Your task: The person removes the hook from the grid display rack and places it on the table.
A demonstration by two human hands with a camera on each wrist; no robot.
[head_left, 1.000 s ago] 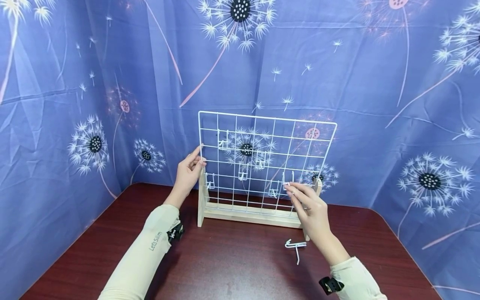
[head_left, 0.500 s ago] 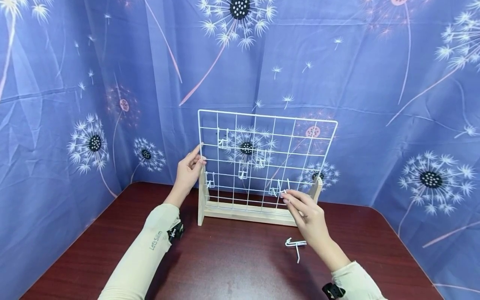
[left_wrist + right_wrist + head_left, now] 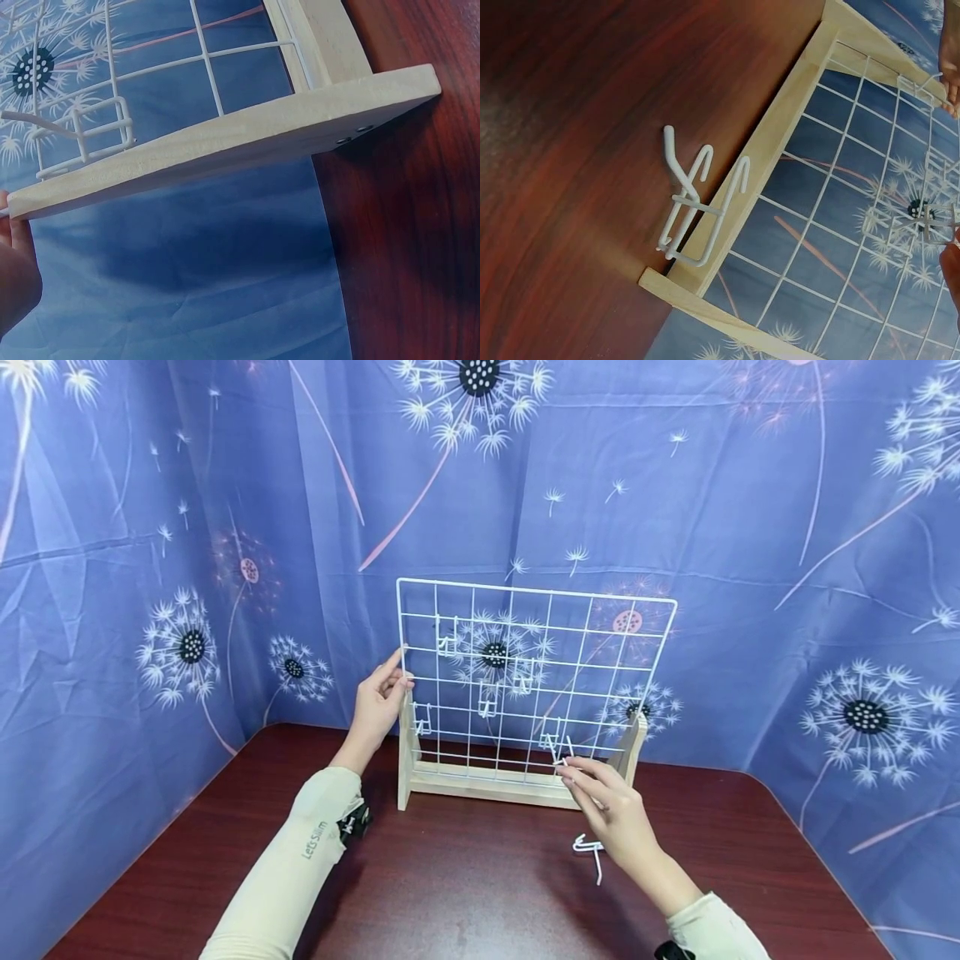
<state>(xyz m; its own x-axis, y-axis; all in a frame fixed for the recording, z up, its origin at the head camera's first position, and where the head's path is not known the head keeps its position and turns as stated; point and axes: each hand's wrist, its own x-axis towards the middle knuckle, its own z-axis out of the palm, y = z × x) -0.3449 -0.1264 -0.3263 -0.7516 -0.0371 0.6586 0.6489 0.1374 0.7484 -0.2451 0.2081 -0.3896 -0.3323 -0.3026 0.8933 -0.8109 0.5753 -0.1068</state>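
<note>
A white wire grid (image 3: 534, 635) stands upright in a wooden stand (image 3: 487, 785) at the back of the table. My left hand (image 3: 401, 673) holds the grid's left edge wire between thumb and fingers. My right hand (image 3: 564, 768) pinches a white wire hook (image 3: 558, 748) against the grid's lower right rows. Several hooks (image 3: 447, 640) hang on the grid. A loose white hook (image 3: 589, 850) lies on the table under my right wrist, and also shows as the loose hook (image 3: 694, 206) beside the stand's base rail (image 3: 780, 142). The stand's foot (image 3: 225, 154) fills the left wrist view.
The dark red-brown table (image 3: 465, 893) is enclosed by a blue dandelion-print cloth (image 3: 187, 527) at the back and both sides. Bare table surface lies in front of the stand. Cream sleeves cover both forearms.
My right hand has moved down and slightly left along the grid with the pinched hook. The left hand and the loose hook have stayed in place.
</note>
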